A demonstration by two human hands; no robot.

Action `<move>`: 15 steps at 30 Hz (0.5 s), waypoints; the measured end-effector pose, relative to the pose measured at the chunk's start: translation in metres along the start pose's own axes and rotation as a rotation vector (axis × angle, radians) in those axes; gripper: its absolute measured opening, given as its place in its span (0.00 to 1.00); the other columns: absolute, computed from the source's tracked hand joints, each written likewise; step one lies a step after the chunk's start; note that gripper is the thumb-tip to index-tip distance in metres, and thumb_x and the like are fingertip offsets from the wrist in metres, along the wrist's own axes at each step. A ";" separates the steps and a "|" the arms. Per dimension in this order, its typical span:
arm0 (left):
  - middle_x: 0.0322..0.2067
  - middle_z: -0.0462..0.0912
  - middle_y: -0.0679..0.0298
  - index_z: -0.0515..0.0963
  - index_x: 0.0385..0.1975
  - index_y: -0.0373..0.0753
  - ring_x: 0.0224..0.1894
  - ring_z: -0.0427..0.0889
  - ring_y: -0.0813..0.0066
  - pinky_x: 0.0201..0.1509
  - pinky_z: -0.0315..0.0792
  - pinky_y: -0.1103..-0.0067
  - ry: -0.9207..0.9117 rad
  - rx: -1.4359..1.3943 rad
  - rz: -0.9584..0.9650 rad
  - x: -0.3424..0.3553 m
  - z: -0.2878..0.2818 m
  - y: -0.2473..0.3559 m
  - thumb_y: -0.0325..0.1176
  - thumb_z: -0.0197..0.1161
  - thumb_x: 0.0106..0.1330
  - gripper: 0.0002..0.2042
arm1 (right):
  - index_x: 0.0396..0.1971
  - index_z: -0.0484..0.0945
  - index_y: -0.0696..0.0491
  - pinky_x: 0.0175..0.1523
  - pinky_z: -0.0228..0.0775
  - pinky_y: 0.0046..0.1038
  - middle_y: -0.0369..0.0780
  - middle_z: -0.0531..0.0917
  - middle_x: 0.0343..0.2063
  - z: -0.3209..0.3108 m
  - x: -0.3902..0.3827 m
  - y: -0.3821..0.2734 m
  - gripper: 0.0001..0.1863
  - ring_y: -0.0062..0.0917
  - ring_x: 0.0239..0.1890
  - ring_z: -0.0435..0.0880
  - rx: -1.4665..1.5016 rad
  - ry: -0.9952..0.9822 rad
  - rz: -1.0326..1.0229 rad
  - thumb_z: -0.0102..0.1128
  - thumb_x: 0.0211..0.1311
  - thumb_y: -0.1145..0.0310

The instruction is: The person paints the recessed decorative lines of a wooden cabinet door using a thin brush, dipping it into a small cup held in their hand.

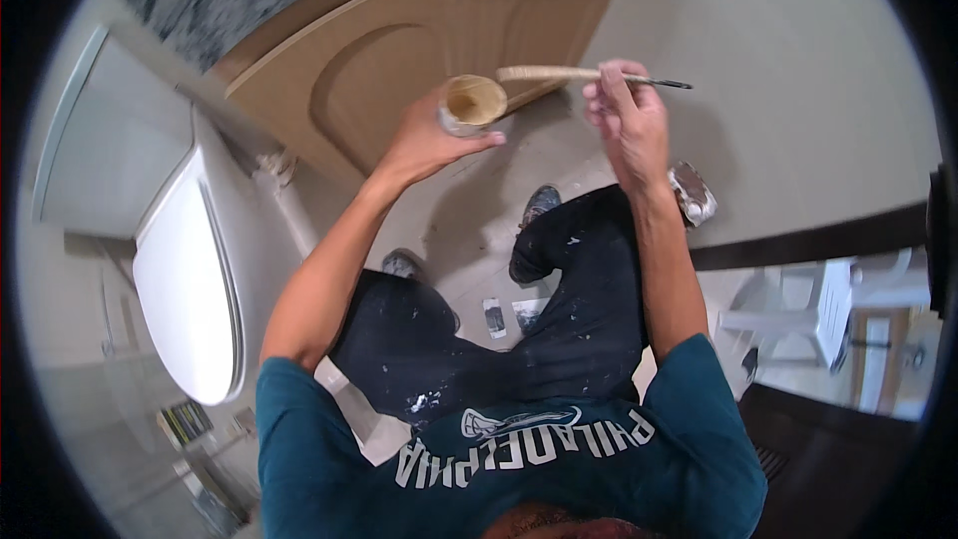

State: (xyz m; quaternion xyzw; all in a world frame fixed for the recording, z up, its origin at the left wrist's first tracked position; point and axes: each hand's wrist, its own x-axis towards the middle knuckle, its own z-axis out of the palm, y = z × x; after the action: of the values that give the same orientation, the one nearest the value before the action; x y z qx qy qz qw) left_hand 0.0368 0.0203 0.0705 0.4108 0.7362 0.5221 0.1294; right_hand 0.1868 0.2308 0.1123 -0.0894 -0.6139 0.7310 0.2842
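From the head camera I count two hands, one small tin and one brush. My left hand [431, 143] is wrapped tight around the small round tin [472, 104], held up with its open mouth toward me and a tan coating inside. My right hand [627, 118] pinches the thin brush [589, 76] between closed fingers; the brush lies level, its pale end reaching to just beside the tin's rim, its dark tip sticking out past my knuckles to the right.

Behind both hands leans one wooden door panel [399, 50] with an arched recess, its lower edge close to the tin. One white toilet [190, 279] sits on my left, near my left elbow. I see two shoes [539, 205] on the pale floor [798, 90], and one crumpled wad [692, 192] just beside my right wrist. One white plastic chair [808, 304] stands well off to the right. The floor to the right of the brush gives the widest room.
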 end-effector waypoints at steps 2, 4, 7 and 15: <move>0.44 0.84 0.60 0.78 0.50 0.34 0.49 0.81 0.69 0.58 0.73 0.72 0.050 -0.016 0.002 -0.001 0.002 0.018 0.48 0.81 0.51 0.32 | 0.47 0.77 0.56 0.38 0.73 0.22 0.38 0.83 0.33 -0.009 0.006 0.010 0.15 0.18 0.33 0.79 0.373 -0.038 0.001 0.59 0.73 0.59; 0.48 0.82 0.61 0.77 0.53 0.34 0.52 0.79 0.69 0.60 0.71 0.72 0.075 0.007 -0.018 -0.004 0.009 0.040 0.46 0.80 0.53 0.31 | 0.51 0.75 0.56 0.39 0.75 0.24 0.39 0.83 0.35 -0.008 0.005 0.012 0.18 0.20 0.35 0.80 0.384 -0.110 -0.037 0.52 0.76 0.55; 0.54 0.80 0.60 0.74 0.59 0.34 0.56 0.78 0.69 0.62 0.70 0.70 0.117 -0.023 -0.090 -0.014 0.030 0.064 0.40 0.75 0.60 0.30 | 0.48 0.73 0.53 0.40 0.78 0.26 0.43 0.86 0.37 -0.002 -0.005 0.015 0.16 0.22 0.36 0.84 0.312 -0.083 -0.067 0.46 0.79 0.56; 0.56 0.76 0.56 0.70 0.63 0.32 0.58 0.76 0.66 0.64 0.68 0.67 0.167 -0.132 0.104 -0.003 0.062 0.106 0.48 0.63 0.71 0.29 | 0.43 0.62 0.51 0.50 0.74 0.32 0.47 0.81 0.53 -0.008 -0.035 -0.005 0.23 0.28 0.43 0.82 -0.276 -0.253 -0.681 0.71 0.60 0.67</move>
State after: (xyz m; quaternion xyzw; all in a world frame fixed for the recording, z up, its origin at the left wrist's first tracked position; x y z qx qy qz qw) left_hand 0.1273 0.0715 0.1360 0.3942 0.6861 0.6079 0.0668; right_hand 0.2211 0.2200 0.1074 0.1729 -0.7313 0.5106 0.4178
